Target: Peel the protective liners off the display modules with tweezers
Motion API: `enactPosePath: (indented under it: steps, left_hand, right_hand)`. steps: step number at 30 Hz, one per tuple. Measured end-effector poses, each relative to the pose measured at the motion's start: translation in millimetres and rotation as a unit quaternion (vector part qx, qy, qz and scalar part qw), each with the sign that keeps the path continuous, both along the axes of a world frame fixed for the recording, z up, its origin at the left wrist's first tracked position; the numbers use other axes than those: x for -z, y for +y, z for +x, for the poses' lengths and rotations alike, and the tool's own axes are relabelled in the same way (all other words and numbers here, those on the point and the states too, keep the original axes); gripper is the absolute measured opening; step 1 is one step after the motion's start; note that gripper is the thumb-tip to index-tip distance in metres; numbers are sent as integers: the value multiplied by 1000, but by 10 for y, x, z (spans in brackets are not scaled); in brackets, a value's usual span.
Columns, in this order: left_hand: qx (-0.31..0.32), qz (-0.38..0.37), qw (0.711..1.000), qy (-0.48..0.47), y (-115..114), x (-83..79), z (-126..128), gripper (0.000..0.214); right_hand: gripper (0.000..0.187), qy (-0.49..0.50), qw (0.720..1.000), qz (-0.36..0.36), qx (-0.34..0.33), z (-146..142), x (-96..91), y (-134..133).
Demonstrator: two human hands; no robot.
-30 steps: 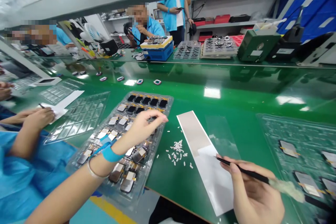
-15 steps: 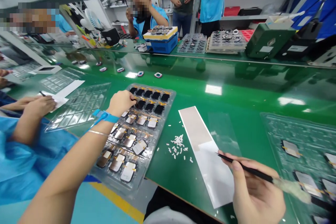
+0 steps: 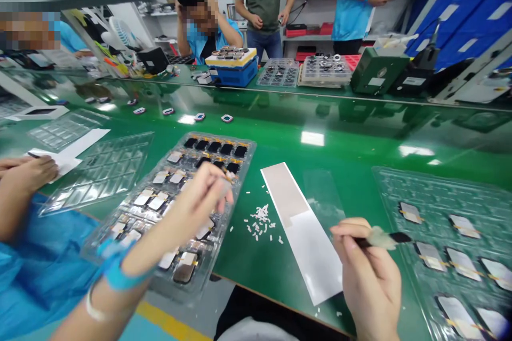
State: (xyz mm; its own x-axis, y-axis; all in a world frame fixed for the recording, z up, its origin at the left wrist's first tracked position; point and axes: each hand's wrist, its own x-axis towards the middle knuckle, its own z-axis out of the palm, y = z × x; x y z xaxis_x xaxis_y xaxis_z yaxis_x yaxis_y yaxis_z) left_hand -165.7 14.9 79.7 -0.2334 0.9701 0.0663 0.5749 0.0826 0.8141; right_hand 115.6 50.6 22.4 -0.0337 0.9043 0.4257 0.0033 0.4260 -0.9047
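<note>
Right fingers [image 3: 348, 232] clamped on a black-handled brush [image 3: 380, 238]. Left fingers [image 3: 212, 186] pinched together above a plastic tray of display modules [image 3: 172, 208]; any held item too small to tell. Beside the tray, on the green counter [image 3: 360, 138]: white scraps [image 3: 261, 221] and a silver-and-white film strip [image 3: 298, 224].
</note>
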Motion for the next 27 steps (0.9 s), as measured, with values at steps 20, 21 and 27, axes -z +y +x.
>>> enactPosePath:
  steps: [20,21,27]
  left_hand:
    - [59,24,975,-213,-121,733,1068,13]
    - [50,26,977,-206,-109,747,1067,11]
    - [41,33,981,-187,-93,800,1056,9]
  right_hand:
    - [31,-372,885,281,-8,-208,-19,42]
    - [31,-376,884,279,-14,-220,-18,47]
    - [18,-374,901,212,-54,-273,-15,118]
